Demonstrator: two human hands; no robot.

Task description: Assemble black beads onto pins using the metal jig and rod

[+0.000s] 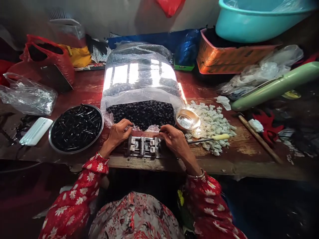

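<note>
My left hand (pixel 119 132) is closed in a pinch at the front edge of a heap of small black parts (pixel 144 113). Its fingertips hide most of whatever they hold. My right hand (pixel 173 137) has thumb and forefinger pressed together at the heap's right front; what lies between them is too small to name. Between and just below both hands sits a metal fixture (pixel 143 146) with pale blocks set in its two bays. The black parts spill from the mouth of a large clear plastic bag (pixel 139 76).
A round metal tray (pixel 102 127) of black pieces with thin pins stands left. To the right are a shiny bowl (pixel 191 121), a pile of small pale pieces (pixel 211 122), a light-handled screwdriver (pixel 220 136) and a wooden stick (pixel 260 139). A white box-like device (pixel 36 131) lies far left.
</note>
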